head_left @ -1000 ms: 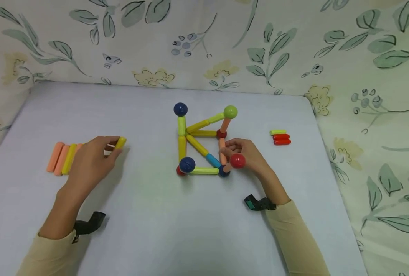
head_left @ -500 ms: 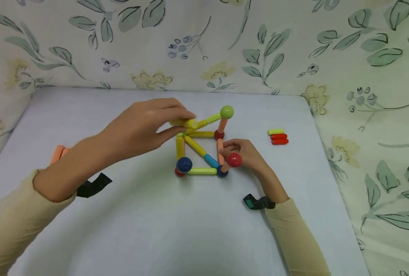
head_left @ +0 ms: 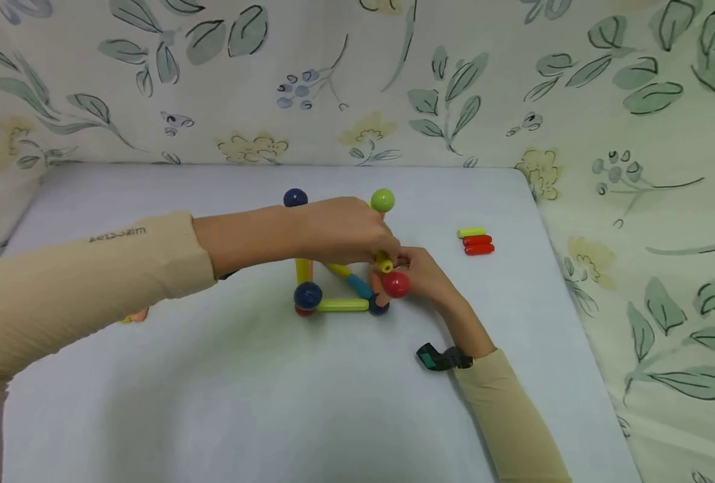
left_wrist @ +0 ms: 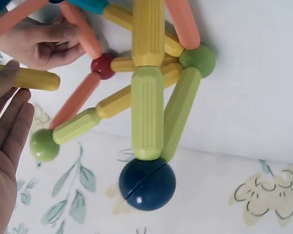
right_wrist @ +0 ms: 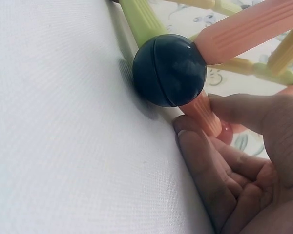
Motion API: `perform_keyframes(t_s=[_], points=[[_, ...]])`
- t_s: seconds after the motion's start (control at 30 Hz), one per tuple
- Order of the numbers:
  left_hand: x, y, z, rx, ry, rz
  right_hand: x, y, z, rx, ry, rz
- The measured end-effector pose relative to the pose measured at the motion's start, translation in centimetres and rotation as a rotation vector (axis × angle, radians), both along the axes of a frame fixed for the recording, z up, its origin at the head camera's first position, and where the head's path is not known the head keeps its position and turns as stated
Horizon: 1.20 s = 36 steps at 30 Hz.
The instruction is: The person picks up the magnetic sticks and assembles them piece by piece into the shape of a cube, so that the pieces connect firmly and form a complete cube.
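Note:
A frame of coloured rods and balls stands mid-table, with a navy ball (head_left: pixel 307 295) at its front left and a red ball (head_left: pixel 397 284) raised at its front right. My left hand (head_left: pixel 345 231) reaches across the frame, pinching a loose yellow rod (left_wrist: pixel 36 79) between thumb and fingers. That rod's end points toward the red ball in the head view. Low on the right side, my right hand (head_left: pixel 426 275) pinches an orange rod (right_wrist: pixel 202 114) beside a navy ball (right_wrist: pixel 170 70) at the table. The left forearm hides much of the frame's back left.
Right of the frame lie a short green rod (head_left: pixel 471 233) and two red rods (head_left: pixel 479 249). The left sleeve (head_left: pixel 92 282) covers most of a rod pile (head_left: pixel 137 315) on the left. A floral cloth (head_left: pixel 309 80) rises behind the white table (head_left: pixel 243 416).
My left hand has carried the yellow rod from the left side of the table, over the frame, to its right side near my right hand. The right hand keeps its hold.

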State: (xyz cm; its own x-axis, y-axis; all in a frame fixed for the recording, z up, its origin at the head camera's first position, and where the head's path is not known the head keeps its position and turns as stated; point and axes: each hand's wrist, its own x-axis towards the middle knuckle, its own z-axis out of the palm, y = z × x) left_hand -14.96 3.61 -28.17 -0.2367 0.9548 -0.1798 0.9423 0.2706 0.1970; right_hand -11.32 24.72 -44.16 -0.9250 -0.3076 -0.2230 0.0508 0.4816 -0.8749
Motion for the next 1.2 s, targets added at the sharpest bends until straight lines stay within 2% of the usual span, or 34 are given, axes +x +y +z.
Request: perform_keyframes(t_s=[0.1,0.2,0.4,0.53,0.67,0.83,1.2], points=[[-0.9,0.0,-0.9,0.021,-0.068,0.024,0.1,-0.3,-0.1,-0.009,-0.005,0.000],[-1.4,0.1,-1.6,-0.007,-0.115,0.053,0.2,-0.4,-0.3,-0.021,-0.008,0.002],[-1.7,0.8,-3.2,-0.072,-0.154,0.023,0.4,-0.1,-0.2,-0.023,-0.010,0.008],[-2.0,1.3,-4.0,-0.053,-0.173,0.008,0.5,0.1,-0.1,-0.006,-0.026,0.007],[-2.3,1.5,-4.3,-0.036,-0.171,0.007,0.6,0.2,0.1,-0.005,-0.047,0.004],[-2.5,1.6,-4.4,-0.060,-0.161,0.023,0.4,0.2,0.1,-0.025,-0.062,0.001],[-3.0,1.9,-4.9,-0.076,-0.128,0.044,0.2,0.3,0.0,-0.027,-0.052,0.021]])
